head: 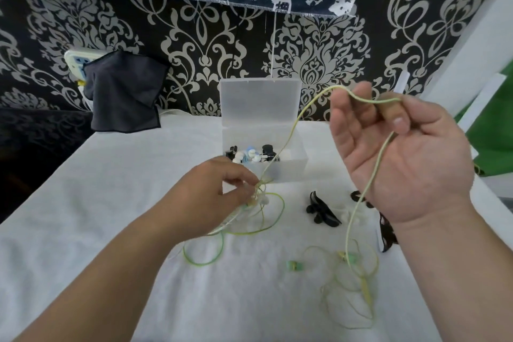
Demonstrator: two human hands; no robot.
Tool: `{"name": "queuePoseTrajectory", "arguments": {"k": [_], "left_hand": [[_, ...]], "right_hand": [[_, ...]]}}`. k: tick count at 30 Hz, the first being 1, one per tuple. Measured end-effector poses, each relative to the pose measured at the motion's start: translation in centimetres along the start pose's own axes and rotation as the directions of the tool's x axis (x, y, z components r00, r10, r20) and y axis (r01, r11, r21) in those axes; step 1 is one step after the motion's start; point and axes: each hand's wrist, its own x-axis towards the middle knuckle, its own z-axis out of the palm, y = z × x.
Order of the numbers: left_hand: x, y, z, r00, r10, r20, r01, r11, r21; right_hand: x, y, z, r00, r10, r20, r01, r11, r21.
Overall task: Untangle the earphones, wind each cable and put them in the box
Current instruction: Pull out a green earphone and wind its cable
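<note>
Yellow-green cable point(290, 134), thin and knotted, is stretched toward one o'clock, pinched low by the left hand point(219, 194), gripped high by the right hand point(402, 164).

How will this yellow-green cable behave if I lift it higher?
Probably floppy: the cable sags in curves between right hand and left hand. Likely light: a fingertip pinch carries it. It may snag, since loops bunch in a tangle at the left hand's grip.
</note>
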Motion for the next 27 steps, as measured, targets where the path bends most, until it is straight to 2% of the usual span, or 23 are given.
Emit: {"name": "queuePoseTrajectory", "arguments": {"k": [3, 6, 7, 8, 9, 10, 11, 12, 13, 14, 15, 16, 18, 19, 21, 23, 24, 27], "left_hand": [[-0.1, 0.6, 0.4, 0.998, 0.04, 0.052, -0.038, 0.998, -0.051], [-0.1, 1.0, 0.8, 0.999, 0.045, 0.027, -0.043, 0.998, -0.054], [0.0, 1.1, 0.8, 0.999, 0.035, 0.001, -0.034, 0.997, -0.066], [0.0, 1.2, 0.6, 0.999, 0.015, -0.035, -0.018, 0.996, -0.087], [0.1, 1.2, 0.5, 0.998, -0.005, -0.069, -0.003, 0.994, -0.114], [0.1, 1.2, 0.2, 0.996, -0.02, -0.091, 0.007, 0.991, -0.137], [0.1, 1.2, 0.1, 0.995, -0.021, -0.102, 0.006, 0.99, -0.141], [0.1, 1.1, -0.1, 0.994, -0.011, -0.106, -0.002, 0.992, -0.125], [0.1, 1.1, -0.3, 0.994, 0.004, -0.105, -0.015, 0.995, -0.099], [0.0, 1.0, -0.4, 0.995, 0.019, -0.096, -0.026, 0.997, -0.072], [0.0, 0.9, -0.5, 0.996, 0.027, -0.084, -0.031, 0.998, -0.047], [-0.1, 0.9, -0.5, 0.997, 0.028, -0.07, -0.03, 0.999, -0.028], [-0.2, 1.0, -0.4, 0.999, 0.024, -0.042, -0.024, 1.0, -0.005], [-0.2, 1.0, -0.4, 0.999, 0.023, -0.032, -0.023, 1.0, -0.004], [-0.3, 1.2, -0.3, 0.999, 0.026, -0.019, -0.026, 1.0, -0.015], [-0.3, 1.4, -0.5, 1.0, 0.023, -0.019, -0.023, 0.999, -0.033], [-0.4, 1.5, -0.6, 1.0, 0.016, -0.027, -0.017, 0.999, -0.045], [-0.4, 1.7, -0.9, 0.997, -0.013, -0.074, 0.006, 0.995, -0.101]], "right_hand": [[-0.1, 0.0, -0.5, 0.999, -0.017, -0.037, 0.017, 1.0, -0.004], [-0.1, 0.4, 0.4, 0.994, -0.034, -0.105, 0.033, 0.999, -0.01], [-0.1, 0.5, 0.9, 0.975, -0.061, -0.213, 0.039, 0.994, -0.107], [0.0, 0.7, 1.3, 0.928, -0.109, -0.355, 0.014, 0.965, -0.261], [0.2, 0.9, 1.1, 0.858, -0.178, -0.481, -0.063, 0.894, -0.443], [0.3, 1.1, 0.4, 0.786, -0.258, -0.562, -0.189, 0.765, -0.616], [0.3, 1.4, -0.4, 0.72, -0.341, -0.605, -0.364, 0.556, -0.747], [0.3, 1.6, -1.4, 0.683, -0.392, -0.617, -0.539, 0.3, -0.787], [0.2, 1.8, -2.0, 0.687, -0.385, -0.616, -0.648, 0.058, -0.759], [-0.1, 2.2, -2.2, 0.701, -0.345, -0.624, -0.696, -0.143, -0.703], [-0.3, 2.6, -2.3, 0.715, -0.303, -0.631, -0.699, -0.284, -0.656], [-0.5, 2.9, -2.3, 0.726, -0.282, -0.627, -0.685, -0.367, -0.629], [-0.4, 3.6, -1.7, 0.799, -0.289, -0.527, -0.6, -0.417, -0.682], [-0.4, 3.9, -1.2, 0.853, -0.262, -0.451, -0.521, -0.401, -0.754], [-0.1, 4.6, -0.5, 0.923, -0.097, -0.372, -0.384, -0.256, -0.887], [0.0, 5.4, -0.4, 0.917, 0.021, -0.398, -0.397, -0.033, -0.917], [0.1, 5.7, -0.3, 0.916, 0.007, -0.4, -0.4, -0.005, -0.916], [0.2, 6.0, -0.6, 0.927, -0.104, -0.361, -0.374, -0.151, -0.915]]}}
